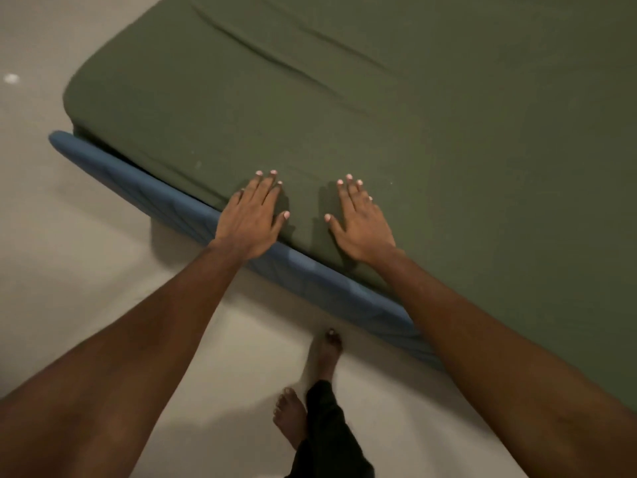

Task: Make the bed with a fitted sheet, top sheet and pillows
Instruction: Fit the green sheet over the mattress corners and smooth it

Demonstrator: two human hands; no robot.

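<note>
A dark green fitted sheet [396, 108] covers the mattress, which fills the upper right of the view. Long creases run across it toward the far side. My left hand [250, 219] lies flat, fingers straight, on the sheet at the mattress's near edge. My right hand [360, 222] lies flat on the sheet a hand's width to its right, fingers also straight. Neither hand holds anything. No top sheet or pillow is in view.
A blue padded bed frame [165, 198] runs along the mattress's near edge, ending at the rounded corner on the left. Pale floor [69, 253] lies left of and below the bed. My bare feet [293, 419] stand on the floor close to the frame.
</note>
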